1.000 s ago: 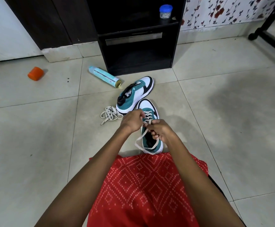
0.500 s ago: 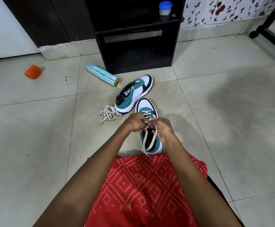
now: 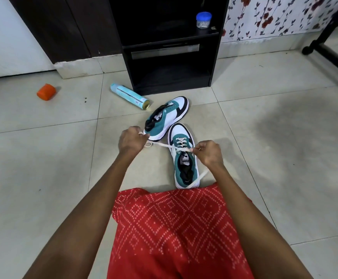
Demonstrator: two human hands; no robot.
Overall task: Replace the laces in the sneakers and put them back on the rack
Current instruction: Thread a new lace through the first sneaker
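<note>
Floor tiles hold a sneaker near the rack; left hand and right hand pinch its lace.

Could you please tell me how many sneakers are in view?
2: the partly laced sneaker is the nearer one; the unlaced sneaker lies just beyond it, to its left. None seems hidden.

The left hand hides its own fingers' hold on the lace — the rack runs past the top edge.
</note>
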